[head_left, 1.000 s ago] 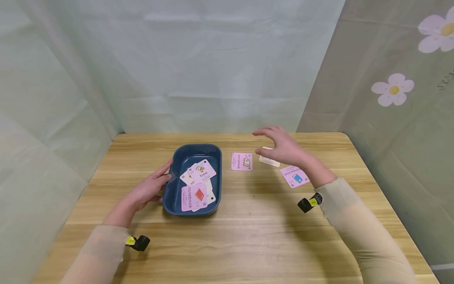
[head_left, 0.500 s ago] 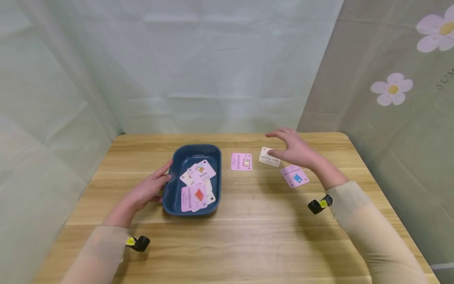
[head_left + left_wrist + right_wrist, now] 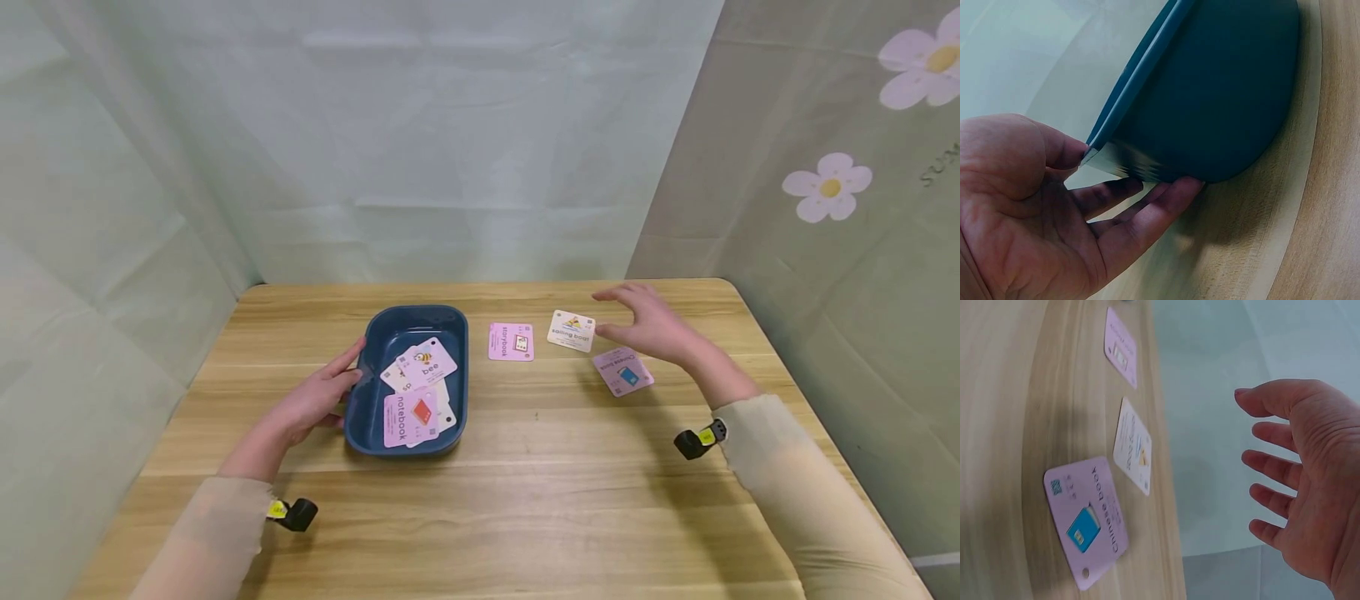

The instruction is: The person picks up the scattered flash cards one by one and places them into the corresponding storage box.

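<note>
We see the left hand (image 3: 318, 396) gripping the side of the blue box (image 3: 420, 309); right hand (image 3: 652, 325) holds nothing, fingers apart, near the sailing boat card (image 3: 572, 332) — flat on the table (image 3: 540, 500). We'd pinch that card at its edge — box held steady.

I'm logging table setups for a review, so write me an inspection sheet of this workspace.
Surface: wood-grain table, flat.
Job's things: blue tub with overlapping cards inside, including the bee card and notebook card; others are partly covered. On the table: storybook card, sailing boat card and Chinese book card.
Clutter: nothing seen.
Grips: left grip, a bare hand, holds the tub's side; right grip, also bare, holds nothing and is near the sailing boat card.
Cables: nothing seen.
Surroundings: pale hangings behind and at the sides; printed flowers at right.
</note>
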`<state>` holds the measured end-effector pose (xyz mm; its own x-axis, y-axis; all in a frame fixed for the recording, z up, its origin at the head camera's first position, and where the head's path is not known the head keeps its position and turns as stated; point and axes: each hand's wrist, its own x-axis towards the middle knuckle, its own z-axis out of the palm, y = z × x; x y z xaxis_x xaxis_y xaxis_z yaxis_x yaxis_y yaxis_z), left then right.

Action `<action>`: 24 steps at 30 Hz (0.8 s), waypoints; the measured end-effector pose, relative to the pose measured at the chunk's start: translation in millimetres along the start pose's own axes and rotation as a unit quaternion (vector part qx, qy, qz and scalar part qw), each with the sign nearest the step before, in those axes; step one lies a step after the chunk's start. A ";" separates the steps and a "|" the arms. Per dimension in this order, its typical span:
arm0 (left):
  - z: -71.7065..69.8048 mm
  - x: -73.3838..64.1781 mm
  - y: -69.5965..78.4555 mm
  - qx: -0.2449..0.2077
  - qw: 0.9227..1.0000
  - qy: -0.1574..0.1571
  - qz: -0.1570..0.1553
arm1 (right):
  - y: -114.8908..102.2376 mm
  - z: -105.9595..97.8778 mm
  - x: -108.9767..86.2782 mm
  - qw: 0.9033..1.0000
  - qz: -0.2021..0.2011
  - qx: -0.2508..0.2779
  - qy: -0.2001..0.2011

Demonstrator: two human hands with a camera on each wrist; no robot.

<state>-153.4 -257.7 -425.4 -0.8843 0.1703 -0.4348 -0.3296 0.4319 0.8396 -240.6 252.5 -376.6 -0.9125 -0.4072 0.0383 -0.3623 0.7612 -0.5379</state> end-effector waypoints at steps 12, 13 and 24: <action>-0.3 -0.3 0.5 0.000 1.000 -0.001 -0.002 | 24.6 2.5 -13.3 0.998 0.037 -0.031 -0.029; -0.3 -0.3 0.7 0.000 1.000 -0.001 -0.001 | 26.8 3.4 -14.4 0.998 0.041 -0.032 -0.030; -0.5 -0.3 1.1 0.001 1.000 -0.002 -0.004 | 51.5 17.5 -23.0 0.996 0.062 -0.048 -0.044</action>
<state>-153.6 -257.7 -424.2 -0.8804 0.1698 -0.4429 -0.3363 0.4349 0.8353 -235.0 292.2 -419.9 -0.9326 -0.3471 -0.0992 -0.2687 0.8508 -0.4516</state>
